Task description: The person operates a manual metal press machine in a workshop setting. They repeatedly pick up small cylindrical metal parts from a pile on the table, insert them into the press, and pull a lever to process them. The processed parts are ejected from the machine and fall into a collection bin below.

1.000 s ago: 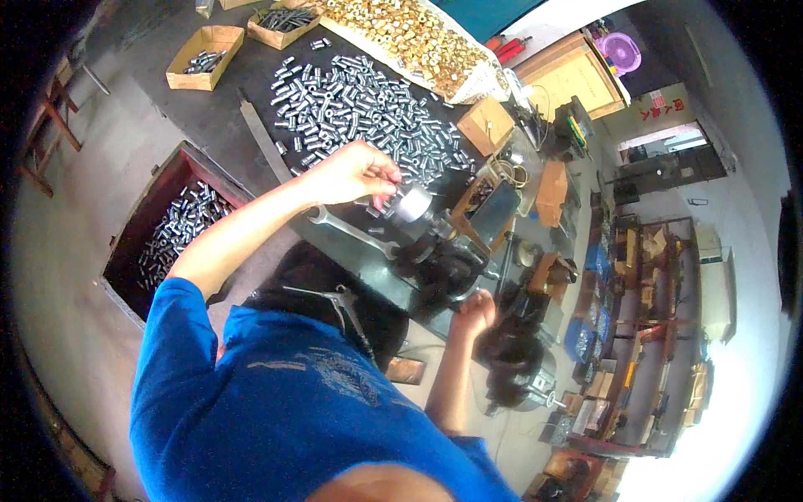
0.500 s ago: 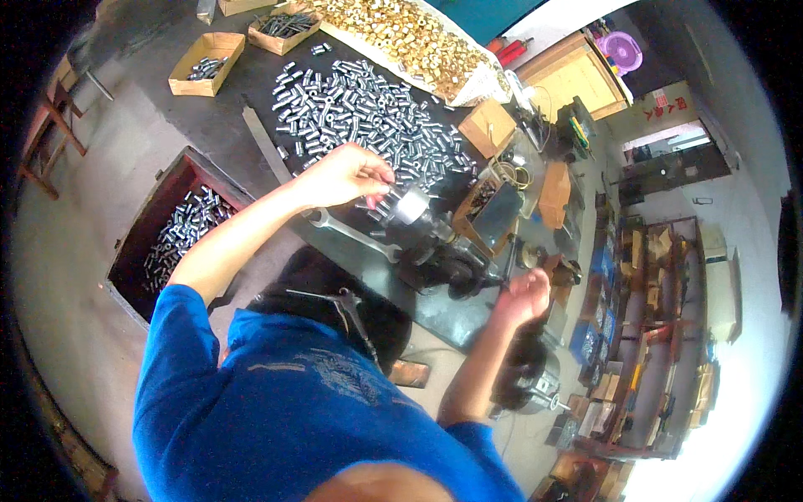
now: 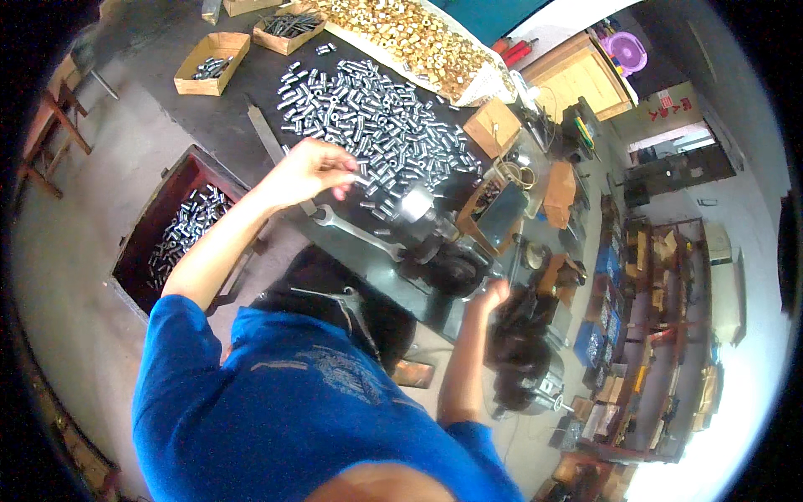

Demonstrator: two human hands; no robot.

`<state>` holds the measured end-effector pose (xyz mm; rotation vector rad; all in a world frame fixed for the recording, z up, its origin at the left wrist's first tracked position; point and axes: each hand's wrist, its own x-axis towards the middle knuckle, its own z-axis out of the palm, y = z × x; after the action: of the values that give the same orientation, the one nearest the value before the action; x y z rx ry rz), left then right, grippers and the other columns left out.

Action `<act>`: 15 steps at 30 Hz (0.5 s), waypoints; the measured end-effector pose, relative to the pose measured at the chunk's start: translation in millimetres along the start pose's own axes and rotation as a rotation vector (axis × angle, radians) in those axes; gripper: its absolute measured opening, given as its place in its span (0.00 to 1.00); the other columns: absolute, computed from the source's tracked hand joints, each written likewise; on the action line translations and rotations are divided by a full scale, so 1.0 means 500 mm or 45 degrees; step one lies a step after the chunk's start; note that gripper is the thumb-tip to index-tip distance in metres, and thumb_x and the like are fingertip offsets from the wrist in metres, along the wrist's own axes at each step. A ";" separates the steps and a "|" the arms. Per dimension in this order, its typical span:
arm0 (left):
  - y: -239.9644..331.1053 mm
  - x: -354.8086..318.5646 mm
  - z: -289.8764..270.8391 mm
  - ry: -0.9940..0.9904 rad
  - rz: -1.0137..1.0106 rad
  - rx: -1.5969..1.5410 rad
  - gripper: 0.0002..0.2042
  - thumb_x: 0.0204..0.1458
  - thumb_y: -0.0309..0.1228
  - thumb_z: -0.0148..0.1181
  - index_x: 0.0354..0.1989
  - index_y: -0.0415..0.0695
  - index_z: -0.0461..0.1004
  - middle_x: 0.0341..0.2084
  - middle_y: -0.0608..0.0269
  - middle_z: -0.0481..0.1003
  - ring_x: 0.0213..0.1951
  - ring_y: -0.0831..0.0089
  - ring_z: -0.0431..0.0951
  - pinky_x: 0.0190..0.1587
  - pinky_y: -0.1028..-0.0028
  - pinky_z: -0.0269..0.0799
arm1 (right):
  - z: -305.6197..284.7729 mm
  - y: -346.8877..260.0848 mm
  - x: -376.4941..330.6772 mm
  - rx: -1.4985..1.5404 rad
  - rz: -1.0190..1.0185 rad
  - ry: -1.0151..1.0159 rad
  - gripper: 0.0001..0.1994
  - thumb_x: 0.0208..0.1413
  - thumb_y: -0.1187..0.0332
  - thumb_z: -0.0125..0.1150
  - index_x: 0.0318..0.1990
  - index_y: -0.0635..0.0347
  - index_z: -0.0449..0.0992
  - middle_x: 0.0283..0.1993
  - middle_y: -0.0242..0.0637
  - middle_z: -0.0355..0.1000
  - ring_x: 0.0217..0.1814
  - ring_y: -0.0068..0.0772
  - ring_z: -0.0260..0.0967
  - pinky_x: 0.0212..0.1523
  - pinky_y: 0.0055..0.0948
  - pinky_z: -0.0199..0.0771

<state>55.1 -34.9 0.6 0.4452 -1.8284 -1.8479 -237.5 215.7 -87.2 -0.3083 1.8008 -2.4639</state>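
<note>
My left hand is over the near edge of a loose pile of small silver metal sleeves. Its thumb and fingers pinch a small shiny metal sleeve, mostly covered by the fingertips. Just right of it is the round silver chuck of a dark bench machine, smeared by motion. On the machine's right side, my right hand is closed at a lever; the fingers hide most of its grip. An open-end wrench lies on the bench between my left forearm and the machine.
A dark red bin of sleeves stands at the left, below a flat metal bar. Brass-coloured parts cover a white sheet at the back. Cardboard trays and a wooden box sit on the bench. Shelves line the right.
My left hand has moved left, away from the chuck, with the small sleeve in its fingers. My right hand has come left and slightly nearer to me. The chuck now looks blurred.
</note>
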 end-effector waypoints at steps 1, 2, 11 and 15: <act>-0.010 -0.020 -0.022 0.064 -0.005 0.037 0.05 0.46 0.20 0.51 0.32 0.33 0.69 0.18 0.64 0.70 0.21 0.79 0.71 0.27 0.80 0.68 | 0.011 -0.013 0.021 -0.143 -0.088 -0.073 0.11 0.48 0.68 0.45 0.25 0.66 0.70 0.18 0.29 0.62 0.20 0.21 0.60 0.23 0.15 0.59; -0.019 -0.037 -0.041 0.121 -0.037 0.133 0.05 0.46 0.20 0.51 0.32 0.33 0.68 0.18 0.64 0.70 0.21 0.79 0.70 0.26 0.80 0.68 | -0.001 -0.010 0.063 -0.206 -0.020 -0.012 0.11 0.49 0.69 0.44 0.26 0.66 0.71 0.17 0.28 0.61 0.19 0.19 0.58 0.20 0.14 0.56; -0.171 -0.289 -0.225 0.507 -0.263 1.719 0.05 0.34 0.23 0.53 0.22 0.34 0.70 0.14 0.48 0.70 0.22 0.58 0.74 0.25 0.66 0.69 | 0.029 -0.194 -0.022 0.349 -0.262 -0.343 0.08 0.50 0.68 0.46 0.27 0.64 0.68 0.19 0.29 0.59 0.14 0.14 0.49 0.10 0.12 0.44; -0.113 -0.221 -0.140 0.500 -0.196 1.437 0.05 0.37 0.28 0.51 0.22 0.42 0.71 0.20 0.50 0.70 0.27 0.55 0.72 0.30 0.61 0.67 | -0.027 -0.190 -0.089 0.310 -0.210 -0.306 0.11 0.51 0.65 0.47 0.27 0.65 0.67 0.19 0.30 0.60 0.13 0.13 0.49 0.09 0.11 0.44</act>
<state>178.2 -32.7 -71.3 1.2369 -2.3995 -0.5347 -191.2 265.4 -5.9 -0.7241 1.4175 -2.5846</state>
